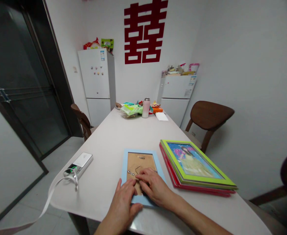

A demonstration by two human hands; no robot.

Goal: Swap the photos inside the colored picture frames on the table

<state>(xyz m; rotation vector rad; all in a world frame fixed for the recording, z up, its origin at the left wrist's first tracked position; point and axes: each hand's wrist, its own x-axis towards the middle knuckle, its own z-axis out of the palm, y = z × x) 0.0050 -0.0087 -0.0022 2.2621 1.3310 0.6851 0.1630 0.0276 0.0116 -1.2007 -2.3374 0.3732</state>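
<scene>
Left of the blue frame (123, 166), well apart from it, the white power bank (78, 164) lies on the table (124, 130) with its strap trailing over the edge. It plays no part in what I am doing.

My left hand (124, 200) lies flat and open on the frame's near left corner. It grips nothing, and the fingers are spread across the rim onto the brown backing board (140, 160). I judge this hand should only pin the frame down so it cannot slide. The weight belongs on the rim, not on the board's middle, since glass may sit under the board.

The frame lies face down in front of me at the table's near edge, with a small metal tab (130, 173) showing on the board.

My right hand (155, 187) rests on the board with the fingers curled and the tips down near the tabs. I cannot tell whether they pinch one or merely press. Small, level pushes at a tab would suit this work best.

Just right of the frame, not touching it, sits the stack of frames (194, 163), with a green one on top.
</scene>
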